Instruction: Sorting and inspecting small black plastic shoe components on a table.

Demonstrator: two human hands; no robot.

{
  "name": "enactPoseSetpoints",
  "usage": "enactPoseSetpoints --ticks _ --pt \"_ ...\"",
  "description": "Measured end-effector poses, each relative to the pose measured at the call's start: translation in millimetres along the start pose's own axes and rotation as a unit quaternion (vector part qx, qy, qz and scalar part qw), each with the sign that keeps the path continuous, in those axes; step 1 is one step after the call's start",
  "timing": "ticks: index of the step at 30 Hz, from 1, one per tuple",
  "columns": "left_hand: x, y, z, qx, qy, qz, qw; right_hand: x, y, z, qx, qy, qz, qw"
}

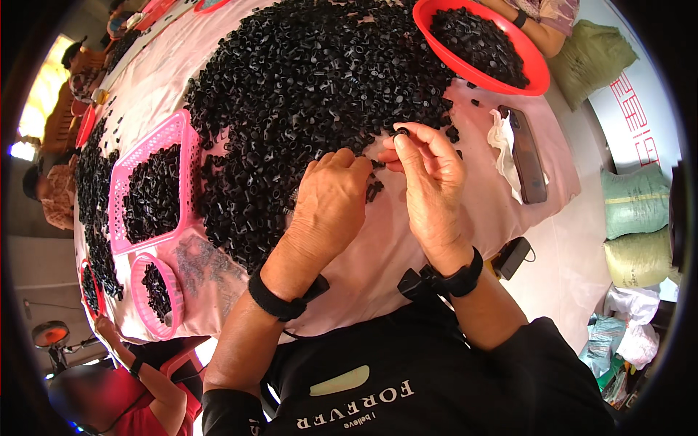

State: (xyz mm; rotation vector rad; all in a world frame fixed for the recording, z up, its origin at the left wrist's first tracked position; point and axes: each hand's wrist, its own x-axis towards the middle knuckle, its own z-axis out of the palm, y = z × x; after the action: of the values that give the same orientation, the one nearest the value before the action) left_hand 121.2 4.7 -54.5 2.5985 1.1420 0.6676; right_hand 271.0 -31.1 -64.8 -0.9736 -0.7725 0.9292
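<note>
Thumb and forefinger of my right hand point(434, 174) pinch a small round black plastic part point(401, 132) near the pile's edge. Beside it, my left hand point(331, 196) is closed with its fingers curled down. What those fingers hold, if anything, is hidden behind the knuckles. Both hands are over the near edge of a wide heap of small black plastic parts point(313, 80). A few loose black pieces point(374, 190) lie on the pink cloth just right of my left hand.
A pink basket point(187, 174) and a smaller pink basket point(173, 291), both holding black parts, stand left. A red basin point(538, 81) of parts sits far right, near another person's arm point(538, 33). A phone point(525, 156) lies right. Sacks point(634, 203) stand beyond the table.
</note>
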Motion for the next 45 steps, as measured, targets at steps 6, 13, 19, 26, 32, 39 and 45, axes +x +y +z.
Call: enactPoseSetpoints --ticks 6,13,19,26,32,39,45 --pt "-1 -1 5 0.022 0.01 0.014 1.0 -1 2 -1 -0.01 -0.021 0.019 1.0" --pt "5 -1 -20 -0.128 0.09 -0.05 0.986 -2 6 3 -0.05 -0.041 0.033 0.997" --pt "9 6 -39 -0.175 0.08 -0.05 0.98 -5 7 1 -0.138 -0.143 0.07 0.977" --pt "4 6 -33 -0.157 0.095 -0.034 0.982 -7 1 6 -0.114 -0.155 0.099 0.976" --pt "3 9 -34 -0.176 0.094 -0.015 0.98 -4 -5 3 -0.06 -0.164 0.164 0.971" --pt "0 10 -38 -0.156 0.065 0.025 0.985 -4 -7 0 -0.001 -0.151 0.163 0.975" --pt "-4 5 -29 -0.094 0.064 0.039 0.993 -3 -2 -2 -0.042 -0.177 0.144 0.973"
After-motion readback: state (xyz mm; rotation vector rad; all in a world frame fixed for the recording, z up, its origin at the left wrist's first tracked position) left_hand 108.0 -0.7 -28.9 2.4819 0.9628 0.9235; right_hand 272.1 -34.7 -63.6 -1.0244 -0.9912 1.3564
